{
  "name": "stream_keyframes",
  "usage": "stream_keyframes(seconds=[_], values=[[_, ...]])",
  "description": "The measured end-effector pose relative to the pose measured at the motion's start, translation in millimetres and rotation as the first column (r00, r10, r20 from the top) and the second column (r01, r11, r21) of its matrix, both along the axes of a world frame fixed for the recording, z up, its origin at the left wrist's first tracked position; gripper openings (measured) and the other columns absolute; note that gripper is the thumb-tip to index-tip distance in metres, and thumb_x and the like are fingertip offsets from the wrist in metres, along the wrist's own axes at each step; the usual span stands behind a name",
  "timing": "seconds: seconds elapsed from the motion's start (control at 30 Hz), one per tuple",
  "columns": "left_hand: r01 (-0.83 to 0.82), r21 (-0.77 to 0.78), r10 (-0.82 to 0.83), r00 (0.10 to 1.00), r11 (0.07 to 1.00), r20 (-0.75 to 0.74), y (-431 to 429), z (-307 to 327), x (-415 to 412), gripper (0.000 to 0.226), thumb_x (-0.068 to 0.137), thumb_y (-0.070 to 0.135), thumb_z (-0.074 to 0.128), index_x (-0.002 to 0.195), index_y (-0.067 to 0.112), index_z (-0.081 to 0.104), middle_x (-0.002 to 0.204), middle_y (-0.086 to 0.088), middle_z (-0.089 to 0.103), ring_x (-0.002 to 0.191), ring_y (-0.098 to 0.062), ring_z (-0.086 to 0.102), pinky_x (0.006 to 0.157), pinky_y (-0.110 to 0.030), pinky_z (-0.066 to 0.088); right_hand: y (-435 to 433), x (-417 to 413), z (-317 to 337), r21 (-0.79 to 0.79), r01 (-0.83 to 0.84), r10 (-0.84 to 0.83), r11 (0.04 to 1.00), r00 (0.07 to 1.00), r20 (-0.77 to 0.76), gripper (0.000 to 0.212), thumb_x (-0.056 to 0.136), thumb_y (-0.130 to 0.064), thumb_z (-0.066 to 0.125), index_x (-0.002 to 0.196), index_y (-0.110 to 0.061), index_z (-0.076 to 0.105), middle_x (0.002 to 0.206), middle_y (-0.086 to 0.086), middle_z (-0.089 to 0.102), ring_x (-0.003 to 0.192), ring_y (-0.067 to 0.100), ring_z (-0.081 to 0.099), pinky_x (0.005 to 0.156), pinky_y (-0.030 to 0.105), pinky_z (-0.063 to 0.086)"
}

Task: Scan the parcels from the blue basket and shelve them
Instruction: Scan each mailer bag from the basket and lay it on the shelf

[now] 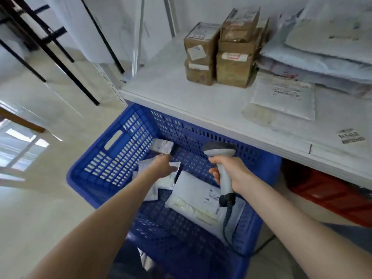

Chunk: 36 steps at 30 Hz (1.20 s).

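The blue basket (112,158) stands on the floor below the white shelf (181,91). Inside it lie a white mailer (199,196), smaller white packets (150,195) and a small box with a printed label (163,146) at the far side. My left hand (164,165) reaches down into the basket, its fingers over a white packet just below the small box; whether it grips anything is not visible. Above the basket, my right hand (231,174) is closed around the handle of a grey barcode scanner (220,151), whose cable hangs down into the basket.
On the shelf stand stacked brown cardboard parcels (221,51), a pile of grey mailers (322,55) and a flat white envelope (283,97). A red crate (326,192) sits under the shelf at right. Black rack legs (60,57) stand on the pale floor at left.
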<state>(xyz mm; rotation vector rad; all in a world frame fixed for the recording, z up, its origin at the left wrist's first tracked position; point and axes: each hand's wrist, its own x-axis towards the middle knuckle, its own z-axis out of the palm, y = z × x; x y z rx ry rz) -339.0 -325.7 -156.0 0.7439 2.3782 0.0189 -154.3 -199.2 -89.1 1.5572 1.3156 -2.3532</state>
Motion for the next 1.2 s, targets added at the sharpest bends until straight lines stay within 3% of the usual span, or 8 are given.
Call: stream_keyframes(seconds=[0.17, 0.3, 0.57, 0.77, 0.87, 0.93, 1.0, 1.2], values=[[-0.185, -0.101, 0.202, 0.958, 0.978, 0.203, -45.3, -84.5, -14.3, 0.072, 0.090, 0.030, 0.064, 0.146, 0.001, 0.028, 0.151, -0.015, 0.033, 0.136, -0.029, 0.036, 0.106, -0.033, 0.033, -23.3, -31.9, -59.6, -0.088, -0.003, 0.015, 0.996, 0.991, 0.132, 0.012, 0.090, -0.013, 0.063, 0.094, -0.002, 0.061, 0.064, 0.010, 0.059, 0.042, 0.013, 0.047, 0.042, 0.020, 0.041], [-0.295, -0.111, 0.315, 0.885, 0.949, 0.343, -58.5, -147.3, -11.4, 0.083, 0.080, 0.034, 0.076, 0.141, -0.002, 0.032, 0.142, -0.013, 0.040, 0.120, -0.027, 0.047, 0.091, -0.035, 0.043, -31.6, -33.5, -105.5, -0.147, 0.072, -0.043, 0.987, 0.980, 0.194, 0.015, 0.090, -0.014, 0.062, 0.102, -0.004, 0.061, 0.059, 0.007, 0.058, 0.036, 0.009, 0.048, 0.041, 0.018, 0.042], [-0.468, -0.154, 0.482, 0.742, 0.870, 0.467, -50.1, -214.5, -0.1, 0.109, 0.076, 0.057, 0.070, 0.150, 0.002, 0.014, 0.154, -0.015, 0.024, 0.139, -0.032, 0.031, 0.111, -0.043, 0.032, -28.7, -19.4, -142.6, -0.130, 0.134, -0.099, 0.982, 0.964, 0.246, 0.014, 0.089, -0.017, 0.065, 0.081, -0.006, 0.060, 0.059, 0.004, 0.058, 0.037, 0.008, 0.047, 0.043, 0.019, 0.042], [-0.362, -0.159, 0.394, 0.816, 0.919, 0.422, -45.6, -183.2, -11.4, 0.094, 0.077, 0.067, 0.061, 0.142, 0.003, 0.038, 0.145, -0.013, 0.042, 0.130, -0.029, 0.044, 0.101, -0.036, 0.036, -24.6, -19.7, -134.5, -0.088, 0.163, -0.141, 0.983, 0.967, 0.214, 0.012, 0.087, -0.015, 0.066, 0.082, -0.007, 0.061, 0.051, 0.002, 0.060, 0.039, 0.009, 0.049, 0.047, 0.022, 0.045], [-0.364, -0.126, 0.377, 0.789, 0.923, 0.485, -45.5, -157.0, -14.2, 0.061, 0.077, 0.062, 0.066, 0.111, 0.011, 0.063, 0.110, -0.005, 0.061, 0.097, -0.022, 0.059, 0.077, -0.028, 0.045, -28.3, -18.4, -114.8, -0.099, 0.167, -0.149, 0.981, 0.975, 0.162, 0.010, 0.087, -0.016, 0.066, 0.087, -0.007, 0.062, 0.051, 0.001, 0.060, 0.040, 0.009, 0.049, 0.049, 0.024, 0.046], [-0.361, -0.058, 0.347, 0.823, 0.931, 0.450, -45.1, -138.9, -3.8, 0.035, 0.084, 0.045, 0.069, 0.073, 0.013, 0.058, 0.074, -0.001, 0.055, 0.064, -0.014, 0.051, 0.056, -0.024, 0.039, -31.8, -15.4, -93.9, -0.104, 0.174, -0.161, 0.979, 0.980, 0.119, 0.008, 0.088, -0.016, 0.066, 0.086, -0.008, 0.063, 0.051, 0.001, 0.059, 0.039, 0.009, 0.048, 0.048, 0.023, 0.045], [-0.374, 0.006, 0.342, 0.855, 0.927, 0.390, -46.9, -125.4, 11.0, 0.040, 0.088, 0.030, 0.066, 0.058, 0.013, 0.047, 0.060, -0.001, 0.044, 0.052, -0.013, 0.042, 0.050, -0.025, 0.035, -33.5, -9.4, -70.4, -0.096, 0.183, -0.176, 0.978, 0.981, 0.077, 0.007, 0.088, -0.015, 0.066, 0.085, -0.009, 0.062, 0.051, 0.002, 0.059, 0.039, 0.009, 0.048, 0.045, 0.021, 0.045], [-0.315, 0.142, 0.287, 0.939, 0.938, 0.191, -64.7, -49.2, 25.1, 0.037, 0.092, 0.025, 0.061, 0.059, 0.015, 0.047, 0.059, 0.001, 0.042, 0.053, -0.011, 0.038, 0.050, -0.025, 0.030, -32.5, 29.0, 5.3, -0.036, 0.209, -0.210, 0.977, 0.977, -0.034, 0.011, 0.087, -0.015, 0.067, 0.081, -0.008, 0.061, 0.051, 0.003, 0.060, 0.038, 0.009, 0.048, 0.045, 0.021, 0.046]])
